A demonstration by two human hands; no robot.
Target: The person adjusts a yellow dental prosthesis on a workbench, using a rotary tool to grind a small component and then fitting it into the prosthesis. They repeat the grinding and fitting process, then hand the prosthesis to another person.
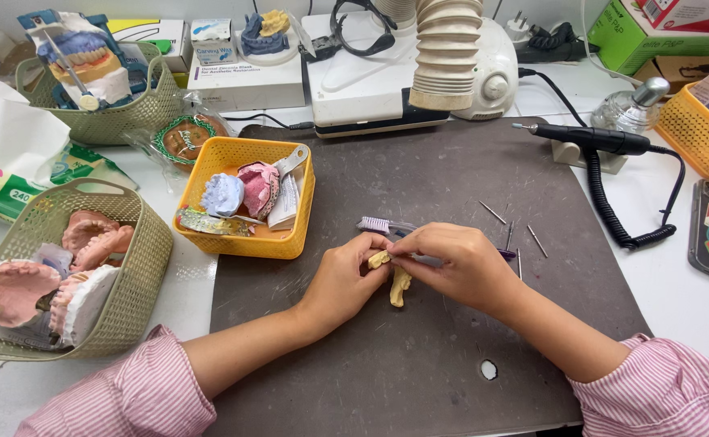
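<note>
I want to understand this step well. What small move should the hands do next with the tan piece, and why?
Probably a slight turn of the tan dental piece by the left hand to bring a fresh face to the tool. The right hand pinches a thin tool against the piece's upper end, and the lower part hangs untouched over the dark mat.

Over the dark mat (419, 348) I find open room in front of both hands. A yellow basket (245, 243) crowds my left hand (342, 279); loose burs (524, 235) and a toothbrush (383, 224) lie just beyond my right hand (459, 263); the coiled handpiece cord (613, 210) bars the far right.
</note>
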